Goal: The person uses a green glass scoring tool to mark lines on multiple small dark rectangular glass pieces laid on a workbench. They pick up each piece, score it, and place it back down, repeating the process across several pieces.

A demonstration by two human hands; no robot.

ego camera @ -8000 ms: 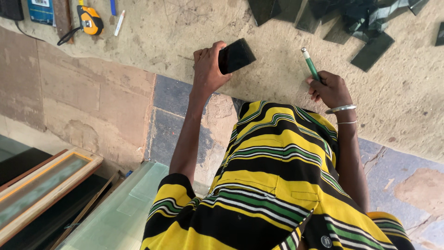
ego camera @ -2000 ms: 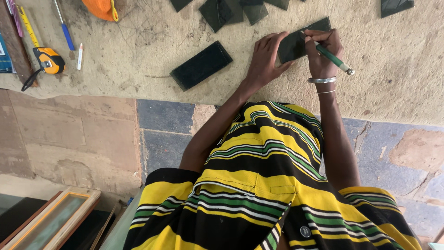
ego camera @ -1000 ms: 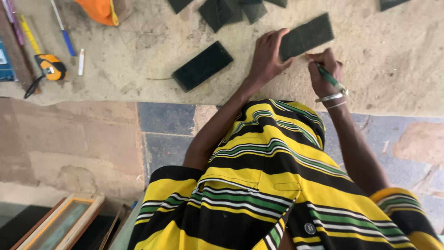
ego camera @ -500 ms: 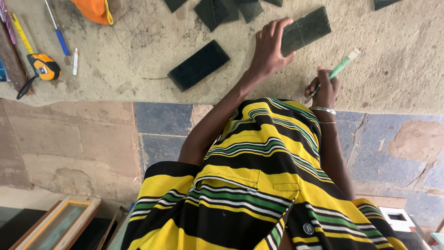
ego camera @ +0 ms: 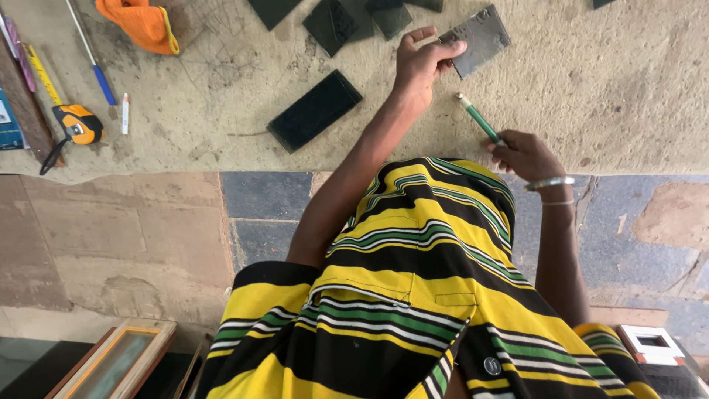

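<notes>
Rough sandy-beige carpet covered the workbench (ego camera: pixel 605 96), with a tiled floor seen below its edge. A dark glass piece (ego camera: pixel 481 38) was gripped by the left hand (ego camera: pixel 421 63) at 12 o'clock, its near edge now lifted off the surface, whereas half a second earlier it had been pressed flat. A green-handled glass cutter (ego camera: pixel 480 120) was held closed in the right hand (ego camera: pixel 526 154), drawn back toward 1 o'clock and clear of the glass, so scoring appeared finished. Another dark rectangular pane (ego camera: pixel 314 109) lay at 11 o'clock; a tape measure (ego camera: pixel 77 124) was seen at 10 o'clock.
</notes>
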